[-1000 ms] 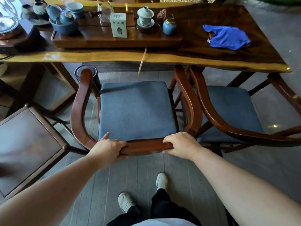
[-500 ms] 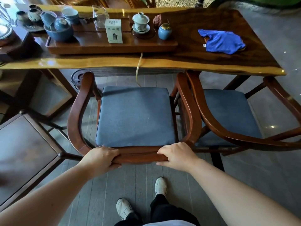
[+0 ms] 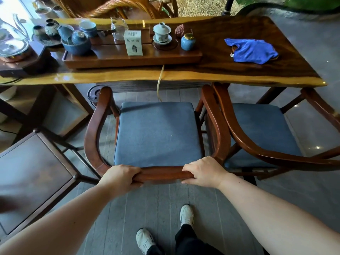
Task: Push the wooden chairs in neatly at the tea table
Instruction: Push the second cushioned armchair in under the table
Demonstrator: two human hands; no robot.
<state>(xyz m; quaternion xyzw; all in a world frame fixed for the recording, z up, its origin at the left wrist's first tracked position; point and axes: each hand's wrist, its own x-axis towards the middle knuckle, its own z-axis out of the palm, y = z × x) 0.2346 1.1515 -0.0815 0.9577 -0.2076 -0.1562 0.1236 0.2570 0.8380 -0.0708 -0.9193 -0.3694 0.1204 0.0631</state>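
A wooden armchair (image 3: 93,133) with a curved reddish back rail and a blue-grey seat cushion stands in front of me, facing the tea table (image 3: 230,75). My left hand (image 3: 120,178) and my right hand (image 3: 206,172) both grip its back rail, one on each side of the middle. The tips of its arms lie just short of the table's front edge. A second armchair (image 3: 261,155) of the same kind stands at its right, its arm touching the first chair's arm. A dark square stool (image 3: 35,173) stands at the left.
A wooden tea tray (image 3: 132,57) on the table carries blue cups, a lidded white cup, a small blue jar and a white box. A blue cloth (image 3: 252,50) lies at the right. A yellow tube (image 3: 160,80) hangs over the table edge. My feet stand behind the chair.
The chair I hold sits farther down in the view and more of the table top shows. Both hands have kept their grip on the back rail.
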